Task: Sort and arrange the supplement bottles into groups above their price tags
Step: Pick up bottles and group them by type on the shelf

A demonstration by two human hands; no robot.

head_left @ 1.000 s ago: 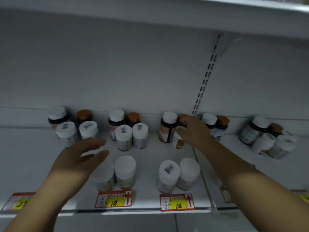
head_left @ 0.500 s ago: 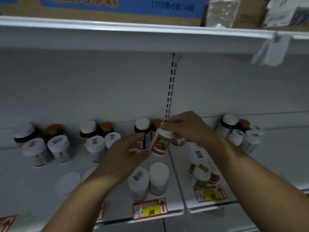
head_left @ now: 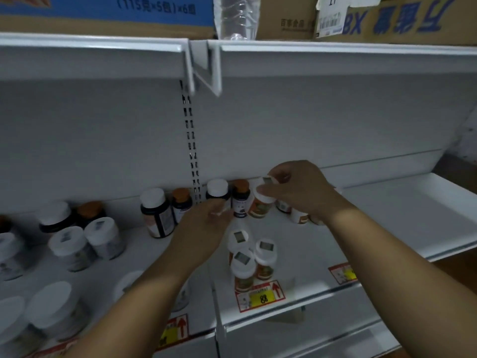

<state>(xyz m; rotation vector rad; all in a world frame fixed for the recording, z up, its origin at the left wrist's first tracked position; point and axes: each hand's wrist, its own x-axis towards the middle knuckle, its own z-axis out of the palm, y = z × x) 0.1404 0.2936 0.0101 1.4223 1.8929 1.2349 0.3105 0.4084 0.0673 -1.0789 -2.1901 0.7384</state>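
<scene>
**Placing the orange-label bottle**

My left hand (head_left: 206, 223) hovers by the dark bottles (head_left: 218, 195), fingers loosely curled; it seems to hold nothing, though the blur hides the fingertips. My right hand (head_left: 296, 189) pinches the orange bottle (head_left: 260, 202) by its cap, tilted, at the shelf's back. Best: bring it forward, upright, behind the trio (head_left: 249, 257) above the 88 tag (head_left: 262, 297).
</scene>
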